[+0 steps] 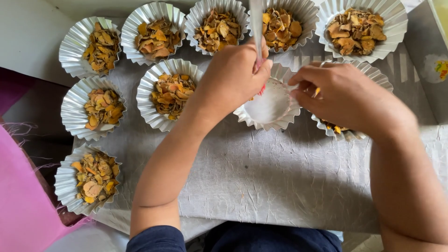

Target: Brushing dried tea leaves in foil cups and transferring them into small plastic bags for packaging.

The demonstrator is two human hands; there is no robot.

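Empty fluted silver foil cup [270, 105] at the middle of the grey crinkled sheet [280, 172] covering the tabletop. Around that cup: filled foil cups of dried orange-brown slices [170, 91] to its left and in a row behind; one more filled cup [347, 130] just right, mostly hidden under the right hand. Left hand [233, 77] curled over the empty cup's far rim, grip clamped on a blurred silvery utensil [256, 23]. Right hand [347, 95] bent at the cup's right rim, fingertips pinched on the foil edge.
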